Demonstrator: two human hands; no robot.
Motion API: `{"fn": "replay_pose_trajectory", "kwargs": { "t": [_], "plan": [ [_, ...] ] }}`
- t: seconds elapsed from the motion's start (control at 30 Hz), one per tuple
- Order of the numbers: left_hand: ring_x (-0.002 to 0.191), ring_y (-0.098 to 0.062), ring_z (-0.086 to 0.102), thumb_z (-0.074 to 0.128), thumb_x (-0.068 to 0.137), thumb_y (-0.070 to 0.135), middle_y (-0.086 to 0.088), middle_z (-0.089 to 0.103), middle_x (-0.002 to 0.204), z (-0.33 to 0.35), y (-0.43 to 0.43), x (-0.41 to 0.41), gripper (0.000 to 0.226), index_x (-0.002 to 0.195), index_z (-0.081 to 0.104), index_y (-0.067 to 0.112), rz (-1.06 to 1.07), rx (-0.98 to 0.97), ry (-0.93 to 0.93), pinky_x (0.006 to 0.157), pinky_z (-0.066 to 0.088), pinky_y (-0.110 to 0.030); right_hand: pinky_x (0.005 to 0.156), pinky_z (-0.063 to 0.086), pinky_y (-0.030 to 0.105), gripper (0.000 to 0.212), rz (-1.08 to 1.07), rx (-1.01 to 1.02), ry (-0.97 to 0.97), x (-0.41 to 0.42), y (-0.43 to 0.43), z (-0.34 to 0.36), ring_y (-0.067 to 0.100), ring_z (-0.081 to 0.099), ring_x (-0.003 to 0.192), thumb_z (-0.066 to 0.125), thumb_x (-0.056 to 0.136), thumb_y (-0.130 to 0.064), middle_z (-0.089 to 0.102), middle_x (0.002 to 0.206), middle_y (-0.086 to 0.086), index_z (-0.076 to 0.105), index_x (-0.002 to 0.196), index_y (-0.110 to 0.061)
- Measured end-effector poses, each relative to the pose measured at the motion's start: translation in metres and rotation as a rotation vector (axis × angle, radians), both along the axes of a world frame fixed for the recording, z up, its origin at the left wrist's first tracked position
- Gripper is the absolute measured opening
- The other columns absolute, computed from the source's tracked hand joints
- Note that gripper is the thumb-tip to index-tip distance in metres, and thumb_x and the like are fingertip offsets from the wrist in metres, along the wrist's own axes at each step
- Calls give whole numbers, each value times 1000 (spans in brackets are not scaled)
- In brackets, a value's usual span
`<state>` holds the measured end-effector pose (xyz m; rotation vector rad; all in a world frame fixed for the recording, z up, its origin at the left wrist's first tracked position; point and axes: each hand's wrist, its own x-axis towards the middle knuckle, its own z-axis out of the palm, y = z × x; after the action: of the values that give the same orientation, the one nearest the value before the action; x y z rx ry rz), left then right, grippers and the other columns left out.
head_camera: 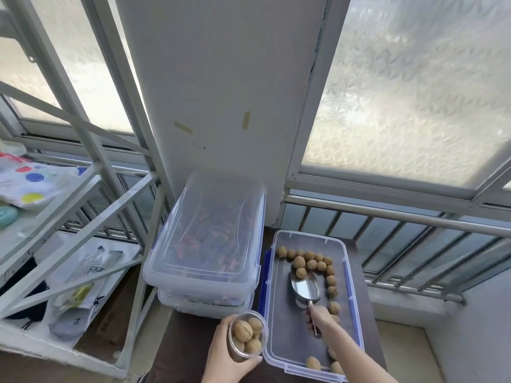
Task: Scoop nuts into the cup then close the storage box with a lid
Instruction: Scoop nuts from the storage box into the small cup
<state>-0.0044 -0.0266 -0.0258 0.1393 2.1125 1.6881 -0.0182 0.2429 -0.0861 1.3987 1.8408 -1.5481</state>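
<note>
An open clear storage box [287, 322] with blue clips lies on a dark table, walnuts [309, 261] strewn along its far and right sides. My right hand [319, 319] grips the handle of a metal scoop [305, 287], whose mouth touches a walnut at the box's middle. My left hand [226, 352] holds a clear plastic cup [248, 337] tilted beside the box's left wall, with several walnuts in it. No loose lid for the open box is visible.
Two stacked, lidded clear boxes [207, 244] stand left of the open one. A white metal shelf [63, 230] with bags is at far left. A pillar, frosted windows and a steel railing [401, 217] lie behind the dark table [177, 352].
</note>
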Motion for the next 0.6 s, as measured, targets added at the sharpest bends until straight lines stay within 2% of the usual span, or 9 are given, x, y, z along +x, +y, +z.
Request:
{"fn": "replay_pose_trajectory", "kwargs": {
  "t": [0.07,0.13,0.2,0.27,0.3,0.43,0.5,0.53,0.6],
  "plan": [
    [74,-2,68,86,56,-12,-5,70,95,-5,-4,3,61,104,57,11,-5,22,-42,67,52,-8,35,26,12,52,9,-1,28,-15,7,-16,16,36,28,32,101,-34,42,40,3,48,57,-12],
    [73,-26,64,71,63,-28,-25,66,98,2,-3,11,44,99,56,-8,-48,47,4,68,51,-30,37,23,13,52,26,11,39,-23,10,-25,16,35,28,33,100,-35,40,37,2,46,55,-14],
    [74,-33,57,74,59,-17,-31,62,97,1,2,16,44,98,54,-10,-10,150,15,70,43,-35,36,21,13,47,49,34,82,-23,7,-24,15,34,28,32,101,-31,39,40,2,45,59,-15],
    [71,-33,51,74,59,-4,-31,61,93,-1,6,21,43,96,53,-11,34,230,-48,66,40,-34,33,20,12,40,45,50,129,-15,3,-21,13,33,27,33,102,-26,39,44,2,45,65,-14],
    [71,-32,50,73,60,-5,-30,60,93,-4,5,21,43,97,52,-11,47,261,-83,65,40,-34,32,20,12,37,29,51,149,-10,2,-18,13,33,28,35,101,-26,39,46,3,46,69,-13],
    [73,-30,58,72,57,-27,-28,63,98,-6,-3,18,54,104,53,-9,21,215,-103,67,49,-32,35,19,12,31,-58,-1,201,14,2,-2,10,31,32,43,98,-29,41,45,-2,52,75,-12],
    [72,-20,67,79,53,-23,-22,68,97,-8,-5,12,60,105,58,0,49,137,-84,69,54,-22,36,19,14,30,-55,-16,236,27,5,7,10,31,33,44,98,-27,42,45,-1,55,76,-11],
    [73,-9,70,85,48,-16,-18,69,96,-7,-5,9,66,105,61,6,57,56,-22,71,53,-13,35,18,14,30,-36,-31,260,34,7,13,10,30,33,43,98,-25,41,46,0,55,76,-10],
    [82,3,69,91,41,-3,-8,70,98,-1,-1,4,73,107,63,12,79,-32,26,72,48,-2,34,16,13,30,27,-65,305,49,12,25,11,27,34,44,99,-23,40,47,1,55,75,-8]
  ]
}}
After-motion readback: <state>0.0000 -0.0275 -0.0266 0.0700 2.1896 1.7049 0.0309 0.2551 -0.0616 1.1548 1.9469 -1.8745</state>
